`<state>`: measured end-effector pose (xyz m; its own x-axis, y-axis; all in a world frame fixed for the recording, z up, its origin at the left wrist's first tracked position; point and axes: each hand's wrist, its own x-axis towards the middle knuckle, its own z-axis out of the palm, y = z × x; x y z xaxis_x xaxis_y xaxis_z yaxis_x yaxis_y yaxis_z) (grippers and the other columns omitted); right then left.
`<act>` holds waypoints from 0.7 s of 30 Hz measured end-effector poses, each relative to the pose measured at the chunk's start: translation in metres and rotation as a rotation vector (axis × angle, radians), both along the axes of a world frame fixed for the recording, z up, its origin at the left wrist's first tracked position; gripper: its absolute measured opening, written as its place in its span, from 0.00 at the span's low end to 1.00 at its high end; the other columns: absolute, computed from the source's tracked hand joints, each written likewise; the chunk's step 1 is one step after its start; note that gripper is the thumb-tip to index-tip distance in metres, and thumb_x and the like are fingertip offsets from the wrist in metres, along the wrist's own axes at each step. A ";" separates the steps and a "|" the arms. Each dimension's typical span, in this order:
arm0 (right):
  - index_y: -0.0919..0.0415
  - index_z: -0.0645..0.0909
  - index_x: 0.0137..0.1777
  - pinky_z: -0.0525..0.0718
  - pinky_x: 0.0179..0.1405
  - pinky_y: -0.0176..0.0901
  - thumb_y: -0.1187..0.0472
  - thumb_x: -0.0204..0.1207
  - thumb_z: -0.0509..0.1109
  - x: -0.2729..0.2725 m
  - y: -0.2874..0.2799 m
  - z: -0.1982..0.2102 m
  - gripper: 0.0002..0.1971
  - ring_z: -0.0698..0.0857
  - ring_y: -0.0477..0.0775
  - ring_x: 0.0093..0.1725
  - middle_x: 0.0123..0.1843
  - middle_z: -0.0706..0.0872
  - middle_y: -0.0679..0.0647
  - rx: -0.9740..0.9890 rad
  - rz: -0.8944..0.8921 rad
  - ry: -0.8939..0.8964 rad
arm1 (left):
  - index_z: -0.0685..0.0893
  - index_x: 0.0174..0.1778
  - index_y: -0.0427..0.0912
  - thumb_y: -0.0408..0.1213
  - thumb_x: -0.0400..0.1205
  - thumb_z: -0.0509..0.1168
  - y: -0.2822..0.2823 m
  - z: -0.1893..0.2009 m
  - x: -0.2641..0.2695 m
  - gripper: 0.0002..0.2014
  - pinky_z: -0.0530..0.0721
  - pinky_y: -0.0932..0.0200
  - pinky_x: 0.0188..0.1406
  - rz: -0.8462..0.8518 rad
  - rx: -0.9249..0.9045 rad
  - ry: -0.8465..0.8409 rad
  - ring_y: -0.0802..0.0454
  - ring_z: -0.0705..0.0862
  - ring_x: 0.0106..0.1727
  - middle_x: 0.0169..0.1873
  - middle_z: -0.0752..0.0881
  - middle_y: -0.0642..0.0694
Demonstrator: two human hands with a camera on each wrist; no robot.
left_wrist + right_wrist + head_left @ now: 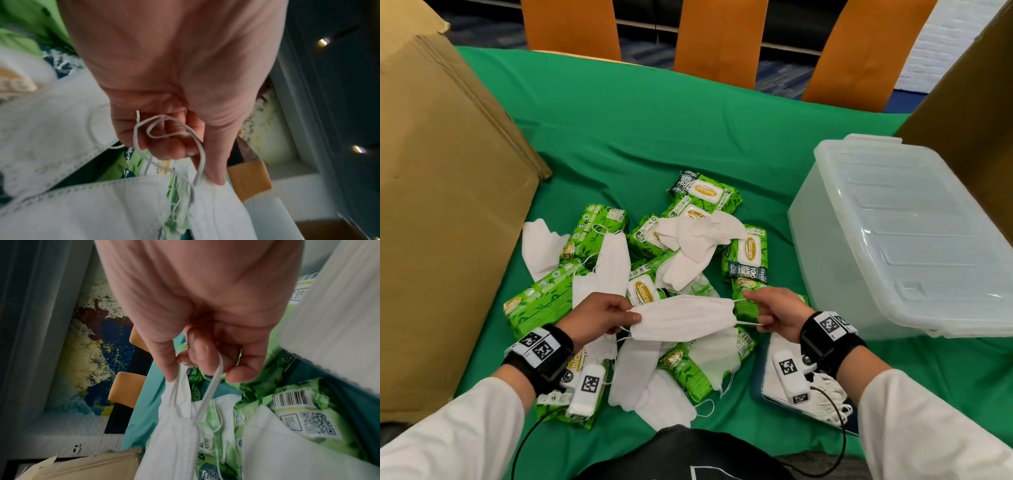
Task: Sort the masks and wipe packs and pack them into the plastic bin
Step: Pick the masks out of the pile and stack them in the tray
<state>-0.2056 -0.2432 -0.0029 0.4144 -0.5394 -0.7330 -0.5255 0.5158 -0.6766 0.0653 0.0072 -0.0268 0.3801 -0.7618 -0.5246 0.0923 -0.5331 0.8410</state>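
Observation:
A white folded mask (pixel 683 318) is stretched level between my two hands, just above a heap of green wipe packs (pixel 746 251) and other white masks (pixel 688 240) on the green cloth. My left hand (pixel 599 317) pinches its left end and ear loop (pixel 164 128). My right hand (pixel 774 313) pinches the right ear loop (pixel 209 386), with the mask (pixel 174 434) hanging below the fingers. The clear plastic bin (pixel 900 236) stands to the right of the heap with its lid on.
A big cardboard box (pixel 438 205) fills the left side; another cardboard panel (pixel 969 102) rises behind the bin. A flat tray with white items (pixel 825 394) lies under my right wrist. Orange chair backs (pixel 719 37) line the far table edge.

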 end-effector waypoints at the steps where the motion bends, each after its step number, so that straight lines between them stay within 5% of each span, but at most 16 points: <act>1: 0.50 0.70 0.38 0.72 0.26 0.40 0.58 0.80 0.77 0.000 0.001 0.000 0.16 0.61 0.49 0.23 0.27 0.61 0.48 -0.001 -0.011 0.002 | 0.88 0.38 0.33 0.32 0.77 0.79 0.001 -0.001 0.000 0.07 0.73 0.61 0.29 0.020 0.006 0.025 0.50 0.75 0.30 0.31 0.82 0.36; 7: 0.50 0.69 0.36 0.63 0.26 0.41 0.59 0.80 0.76 -0.004 -0.008 0.000 0.18 0.57 0.49 0.23 0.26 0.58 0.47 -0.012 -0.099 0.032 | 0.90 0.38 0.39 0.33 0.77 0.78 0.008 -0.002 0.006 0.04 0.81 0.59 0.36 0.154 0.037 0.152 0.49 0.82 0.37 0.36 0.87 0.39; 11: 0.51 0.73 0.36 0.64 0.26 0.42 0.58 0.79 0.77 -0.014 -0.018 0.002 0.15 0.58 0.50 0.24 0.26 0.59 0.48 0.026 -0.121 0.035 | 0.84 0.45 0.36 0.34 0.79 0.69 0.010 0.005 0.015 0.05 0.89 0.46 0.56 0.472 -0.133 0.641 0.38 0.89 0.55 0.50 0.91 0.35; 14: 0.52 0.73 0.36 0.66 0.28 0.42 0.55 0.81 0.75 -0.016 -0.018 0.001 0.16 0.62 0.50 0.24 0.27 0.60 0.49 0.063 -0.083 0.038 | 0.81 0.36 0.40 0.36 0.82 0.65 0.008 0.009 0.016 0.08 0.92 0.47 0.50 0.657 -0.267 0.784 0.43 0.91 0.43 0.32 0.87 0.42; 17: 0.53 0.73 0.39 0.75 0.29 0.43 0.54 0.82 0.75 -0.012 -0.012 0.000 0.15 0.72 0.50 0.24 0.26 0.70 0.49 0.054 -0.022 0.071 | 0.77 0.35 0.45 0.39 0.85 0.65 0.003 0.008 0.014 0.12 0.88 0.55 0.34 0.645 -0.198 0.729 0.51 0.80 0.27 0.23 0.71 0.50; 21: 0.58 0.77 0.40 0.86 0.31 0.47 0.57 0.79 0.78 -0.005 -0.005 0.000 0.13 0.80 0.53 0.25 0.27 0.79 0.54 -0.045 0.148 0.135 | 0.80 0.40 0.43 0.36 0.84 0.71 0.004 -0.001 0.004 0.08 0.89 0.53 0.35 0.404 0.063 0.367 0.49 0.79 0.28 0.26 0.72 0.46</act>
